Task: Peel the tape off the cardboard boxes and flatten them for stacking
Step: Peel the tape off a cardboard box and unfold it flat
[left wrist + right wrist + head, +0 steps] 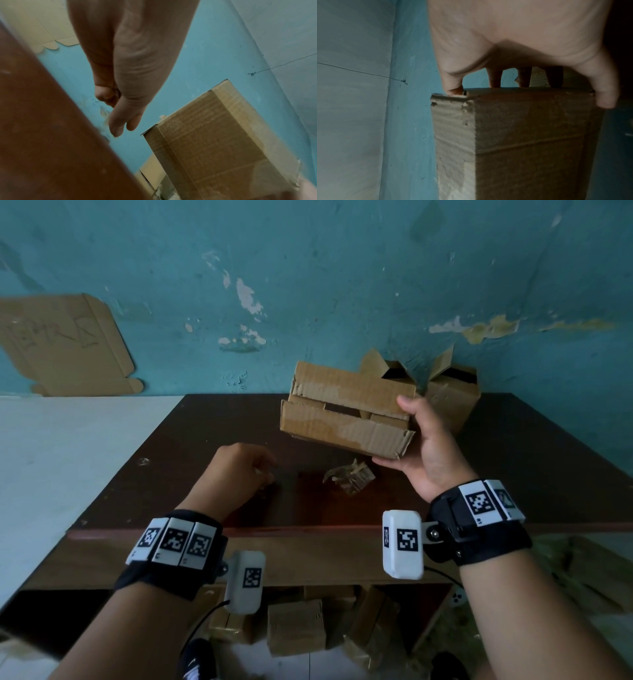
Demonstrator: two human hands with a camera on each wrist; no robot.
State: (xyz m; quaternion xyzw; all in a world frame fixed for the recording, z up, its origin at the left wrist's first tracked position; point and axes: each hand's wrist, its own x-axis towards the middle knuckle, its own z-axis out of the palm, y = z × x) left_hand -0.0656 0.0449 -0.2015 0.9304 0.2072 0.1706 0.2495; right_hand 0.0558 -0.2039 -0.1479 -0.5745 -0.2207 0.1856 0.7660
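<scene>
Head view: the dark brown counter (pixel 171 460) runs back to a teal wall (pixel 308 285). Its near edge sits just ahead of the wrists and its left edge meets a white surface (pixel 68 446). The left and middle of the counter top give bare room for moving. The right hand (pixel 424 446) holds 1 cardboard box (pixel 342 409) lifted off the counter, thumb on the upper face and palm against its right end; the flaps on the face toward the camera are parted. The left hand (pixel 239 467) lies low over the counter, below and left of that box, fingers curled; whether it pinches anything I cannot tell. Between the 2 hands lies 1 crumpled wad of tape (pixel 352 477). A 2nd box (pixel 452 395) stands at the wall behind the right hand, top flaps up. 1 flattened cardboard sheet (pixel 65 344) leans on the wall at far left. More boxes (pixel 294 625) sit under the counter, count unclear.

Left wrist view: the left hand (pixel 123 67) hangs by the counter edge (pixel 51 121), fingers (pixel 118 121) loosely bent, apart from the box (pixel 214 142).

Right wrist view: the right hand (pixel 513 40) spans the box (pixel 530 135) end, thumb on 1 side, fingers on the other.
</scene>
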